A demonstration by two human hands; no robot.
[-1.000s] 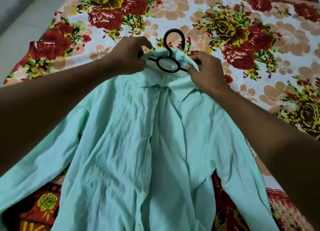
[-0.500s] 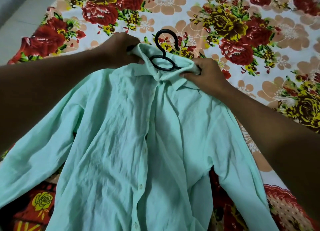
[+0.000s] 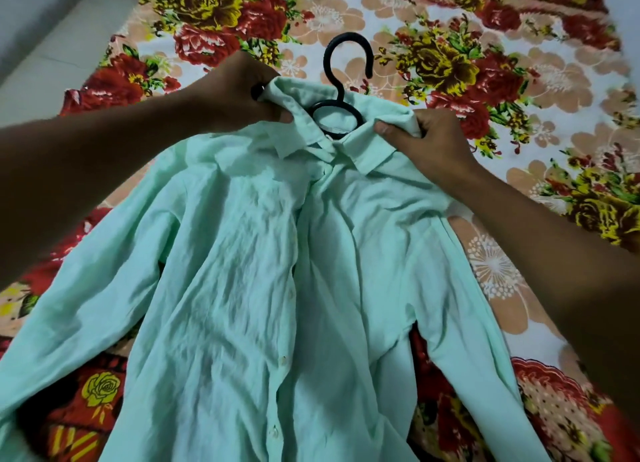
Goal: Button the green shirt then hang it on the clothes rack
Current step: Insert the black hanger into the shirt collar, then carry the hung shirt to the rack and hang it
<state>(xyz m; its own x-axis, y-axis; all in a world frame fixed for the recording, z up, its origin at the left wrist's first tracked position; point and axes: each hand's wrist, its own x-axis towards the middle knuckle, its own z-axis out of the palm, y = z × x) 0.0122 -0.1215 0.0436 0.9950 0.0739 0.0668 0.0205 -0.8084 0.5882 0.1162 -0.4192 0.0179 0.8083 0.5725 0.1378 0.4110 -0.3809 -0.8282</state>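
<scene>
The mint green shirt (image 3: 263, 288) lies front-up on the flowered bedspread, its placket closed and sleeves spread to both sides. A black plastic hanger (image 3: 341, 91) sits inside the collar; its hook and ring stick out past the neck, the arms hidden under the cloth. My left hand (image 3: 239, 91) grips the left side of the collar together with a hanger arm. My right hand (image 3: 429, 143) pinches the right side of the collar and shoulder.
A bedspread (image 3: 485, 63) with red and yellow flowers covers the bed under and beyond the shirt. The bed's edge and pale floor (image 3: 45, 46) lie at the far left.
Both hands have spread apart along the collar, pulling it flat over the hanger. The hanger's hook now shows fully above the neck, and the collar points lie closed.
</scene>
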